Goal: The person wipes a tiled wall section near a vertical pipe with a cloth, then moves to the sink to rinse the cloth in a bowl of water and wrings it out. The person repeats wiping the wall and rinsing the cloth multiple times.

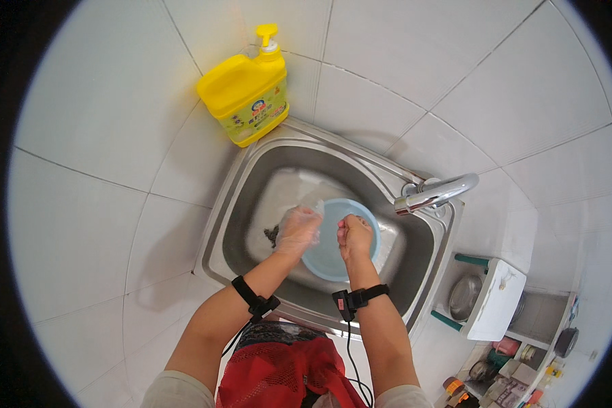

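Observation:
My left hand [300, 228] wears a thin clear plastic glove and is held over the left rim of a light blue plastic basin [331, 255]. Its fingers are curled, and whether they grip anything cannot be told. My right hand [355, 234], ungloved, is curled over the basin's right part; what lies inside its fingers is hidden. The basin holds what looks like clear water and stands in a stainless steel sink [265, 178]. A dark clump [272, 234], perhaps a scouring pad, lies in the sink just left of my left hand.
A chrome faucet [428, 196] rises at the sink's right rear corner. A yellow pump bottle [250, 92] stands at the left rear corner against the tiled wall. To the right are a white stool [497, 301] with green legs and a shelf holding several items.

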Demonstrator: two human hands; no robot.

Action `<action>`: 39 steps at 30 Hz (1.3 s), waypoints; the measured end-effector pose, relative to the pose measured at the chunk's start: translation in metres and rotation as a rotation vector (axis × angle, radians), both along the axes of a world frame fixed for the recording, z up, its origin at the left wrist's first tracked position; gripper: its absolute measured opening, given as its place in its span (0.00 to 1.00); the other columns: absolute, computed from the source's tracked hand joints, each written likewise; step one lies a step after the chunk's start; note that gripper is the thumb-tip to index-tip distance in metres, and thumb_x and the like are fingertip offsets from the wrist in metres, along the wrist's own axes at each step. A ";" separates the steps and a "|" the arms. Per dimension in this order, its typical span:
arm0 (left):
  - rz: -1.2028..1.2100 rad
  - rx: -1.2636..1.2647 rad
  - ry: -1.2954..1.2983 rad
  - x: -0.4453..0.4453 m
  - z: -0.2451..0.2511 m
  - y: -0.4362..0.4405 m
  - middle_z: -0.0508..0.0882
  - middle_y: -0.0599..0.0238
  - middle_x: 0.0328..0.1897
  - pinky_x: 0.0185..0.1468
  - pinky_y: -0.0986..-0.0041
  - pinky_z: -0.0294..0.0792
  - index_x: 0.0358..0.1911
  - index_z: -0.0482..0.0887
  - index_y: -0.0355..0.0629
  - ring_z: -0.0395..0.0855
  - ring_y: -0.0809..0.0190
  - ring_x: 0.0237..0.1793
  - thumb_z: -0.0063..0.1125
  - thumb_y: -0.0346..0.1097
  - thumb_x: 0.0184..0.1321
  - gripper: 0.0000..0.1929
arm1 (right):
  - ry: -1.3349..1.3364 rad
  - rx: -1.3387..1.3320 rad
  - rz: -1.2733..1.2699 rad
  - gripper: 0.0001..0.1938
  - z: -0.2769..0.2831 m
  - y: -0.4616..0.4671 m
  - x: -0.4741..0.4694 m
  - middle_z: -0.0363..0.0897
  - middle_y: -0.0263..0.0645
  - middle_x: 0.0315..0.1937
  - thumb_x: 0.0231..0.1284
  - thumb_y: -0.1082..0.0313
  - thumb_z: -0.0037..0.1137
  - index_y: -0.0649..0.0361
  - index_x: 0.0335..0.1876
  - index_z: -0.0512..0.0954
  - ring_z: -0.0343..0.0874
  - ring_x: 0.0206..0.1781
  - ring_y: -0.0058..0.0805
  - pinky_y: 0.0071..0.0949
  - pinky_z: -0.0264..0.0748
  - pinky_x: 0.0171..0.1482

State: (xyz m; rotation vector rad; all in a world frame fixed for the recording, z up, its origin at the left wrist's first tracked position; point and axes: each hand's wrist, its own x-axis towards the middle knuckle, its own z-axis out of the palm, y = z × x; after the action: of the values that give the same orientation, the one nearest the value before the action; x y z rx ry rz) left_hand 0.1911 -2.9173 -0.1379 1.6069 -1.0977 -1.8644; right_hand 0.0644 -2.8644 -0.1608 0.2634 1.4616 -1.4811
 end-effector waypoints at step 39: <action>0.023 -1.425 -0.383 0.046 0.227 -0.131 0.81 0.47 0.47 0.51 0.58 0.69 0.49 0.78 0.40 0.78 0.43 0.48 0.50 0.25 0.52 0.18 | 0.408 -0.340 0.575 0.21 0.147 -0.099 0.033 0.82 0.39 0.37 0.70 0.48 0.41 0.60 0.42 0.79 0.81 0.41 0.36 0.36 0.75 0.40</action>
State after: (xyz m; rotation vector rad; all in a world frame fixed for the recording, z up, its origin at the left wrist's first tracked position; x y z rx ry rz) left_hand 0.2370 -3.0478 0.0896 0.9966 -1.8660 -0.3353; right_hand 0.0971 -2.9637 -0.0135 -0.6519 1.4002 -1.3077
